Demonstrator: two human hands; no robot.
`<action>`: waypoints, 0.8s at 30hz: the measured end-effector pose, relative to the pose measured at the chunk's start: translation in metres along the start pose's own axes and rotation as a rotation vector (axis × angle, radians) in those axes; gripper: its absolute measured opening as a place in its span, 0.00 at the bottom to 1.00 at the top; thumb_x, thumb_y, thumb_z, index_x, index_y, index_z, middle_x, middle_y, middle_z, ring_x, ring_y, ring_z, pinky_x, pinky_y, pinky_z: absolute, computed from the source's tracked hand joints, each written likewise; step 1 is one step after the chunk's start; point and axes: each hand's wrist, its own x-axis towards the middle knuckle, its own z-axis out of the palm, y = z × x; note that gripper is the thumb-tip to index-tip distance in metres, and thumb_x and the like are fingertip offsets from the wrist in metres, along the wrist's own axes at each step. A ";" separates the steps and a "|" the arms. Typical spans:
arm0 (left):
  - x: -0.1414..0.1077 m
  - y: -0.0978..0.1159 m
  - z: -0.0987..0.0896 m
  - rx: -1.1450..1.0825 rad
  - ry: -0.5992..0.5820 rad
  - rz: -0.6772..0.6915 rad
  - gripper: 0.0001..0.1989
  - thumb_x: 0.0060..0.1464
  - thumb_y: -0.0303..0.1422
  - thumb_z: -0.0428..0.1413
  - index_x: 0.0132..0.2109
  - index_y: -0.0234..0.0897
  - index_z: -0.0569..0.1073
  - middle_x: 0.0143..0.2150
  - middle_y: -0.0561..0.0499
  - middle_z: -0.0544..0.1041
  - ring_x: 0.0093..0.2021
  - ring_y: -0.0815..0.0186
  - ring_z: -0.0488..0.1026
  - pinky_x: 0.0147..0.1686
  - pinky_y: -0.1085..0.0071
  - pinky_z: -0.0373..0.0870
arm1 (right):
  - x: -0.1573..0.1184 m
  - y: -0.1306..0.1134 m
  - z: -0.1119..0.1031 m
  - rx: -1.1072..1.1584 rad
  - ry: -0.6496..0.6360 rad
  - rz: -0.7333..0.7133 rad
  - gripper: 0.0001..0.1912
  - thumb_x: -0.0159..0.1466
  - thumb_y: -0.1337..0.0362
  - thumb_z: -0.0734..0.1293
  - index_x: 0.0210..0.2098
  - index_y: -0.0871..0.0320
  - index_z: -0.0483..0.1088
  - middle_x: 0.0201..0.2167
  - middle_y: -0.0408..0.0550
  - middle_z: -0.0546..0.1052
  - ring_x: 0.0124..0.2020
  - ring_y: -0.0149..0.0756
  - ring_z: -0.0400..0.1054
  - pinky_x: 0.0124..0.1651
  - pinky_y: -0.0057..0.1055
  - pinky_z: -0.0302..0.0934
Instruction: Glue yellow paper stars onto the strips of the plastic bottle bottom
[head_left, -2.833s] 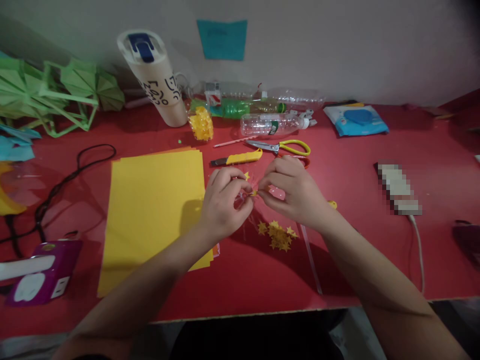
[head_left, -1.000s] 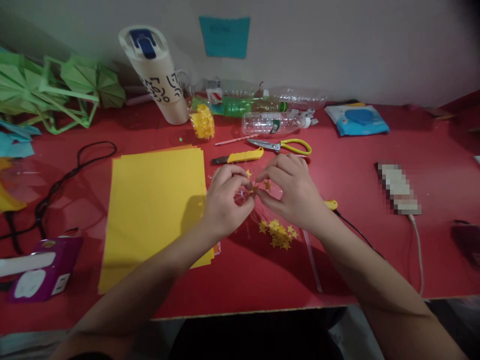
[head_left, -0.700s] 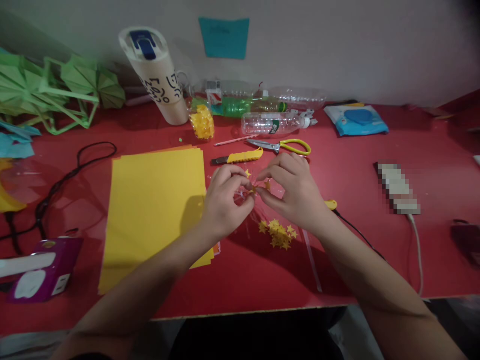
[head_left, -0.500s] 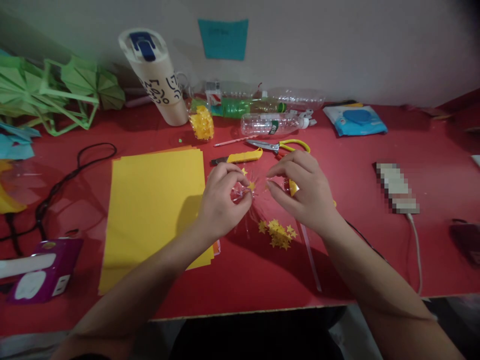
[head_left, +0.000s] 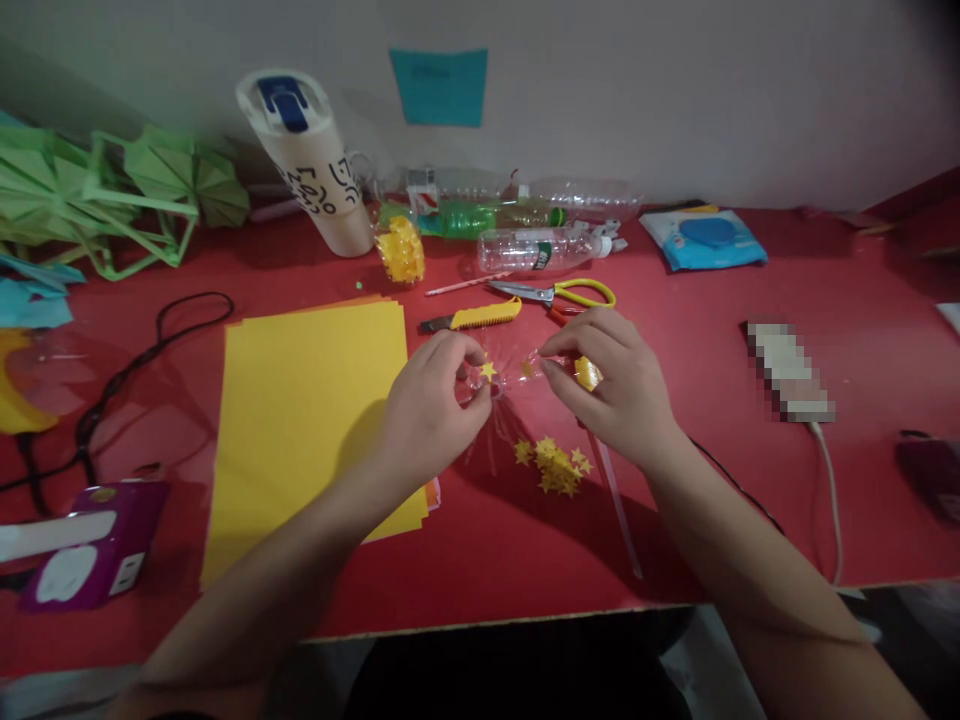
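Note:
My left hand curls round the near side of a clear plastic piece cut into thin strips, apparently part of a bottle. A small yellow star shows between its thumb and forefinger. My right hand pinches the tip of one clear strip, drawn out towards the right; another yellow star appears along it. Below the hands lies a heap of yellow paper stars. A clear wrapped yellow bundle is partly hidden behind my right fingers.
Yellow paper sheets lie at left. Beyond the hands are a yellow cutter knife, scissors, a pencil and plastic bottles. A tumbler stands behind. A phone and wipes pack are at right.
My left thumb and forefinger have parted slightly, and the star between them shows more plainly. A strip with a star now stretches to my right fingertips.

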 end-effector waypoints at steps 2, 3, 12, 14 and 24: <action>0.000 -0.001 0.000 -0.004 -0.005 -0.012 0.09 0.51 0.23 0.55 0.37 0.39 0.65 0.34 0.54 0.71 0.34 0.68 0.69 0.33 0.69 0.66 | 0.000 -0.002 0.000 0.000 0.003 -0.006 0.04 0.65 0.67 0.64 0.32 0.56 0.69 0.30 0.46 0.74 0.35 0.37 0.68 0.40 0.38 0.61; 0.000 -0.001 0.000 -0.013 -0.006 -0.017 0.09 0.50 0.23 0.55 0.37 0.39 0.64 0.34 0.54 0.71 0.33 0.68 0.69 0.33 0.69 0.66 | 0.000 -0.003 0.001 -0.006 0.005 -0.011 0.04 0.65 0.68 0.64 0.32 0.56 0.69 0.30 0.46 0.74 0.35 0.37 0.67 0.39 0.37 0.61; 0.001 -0.007 0.005 -0.120 -0.003 -0.050 0.12 0.47 0.22 0.55 0.39 0.40 0.64 0.35 0.55 0.71 0.31 0.70 0.67 0.32 0.71 0.66 | -0.005 -0.018 0.020 -0.225 -0.027 -0.184 0.06 0.65 0.68 0.64 0.36 0.59 0.74 0.33 0.48 0.73 0.36 0.39 0.61 0.40 0.38 0.55; 0.001 -0.007 0.006 -0.139 -0.006 -0.061 0.12 0.47 0.21 0.54 0.38 0.40 0.64 0.35 0.55 0.70 0.31 0.70 0.67 0.33 0.70 0.67 | -0.006 -0.019 0.024 -0.265 -0.019 -0.210 0.07 0.65 0.67 0.64 0.38 0.59 0.75 0.32 0.49 0.72 0.36 0.40 0.60 0.39 0.37 0.54; 0.000 -0.009 0.009 -0.211 -0.011 -0.062 0.12 0.48 0.20 0.53 0.37 0.41 0.62 0.31 0.56 0.66 0.31 0.69 0.66 0.33 0.68 0.67 | -0.010 -0.014 0.031 -0.336 -0.007 -0.294 0.09 0.67 0.69 0.62 0.40 0.57 0.75 0.31 0.47 0.71 0.36 0.39 0.58 0.45 0.39 0.55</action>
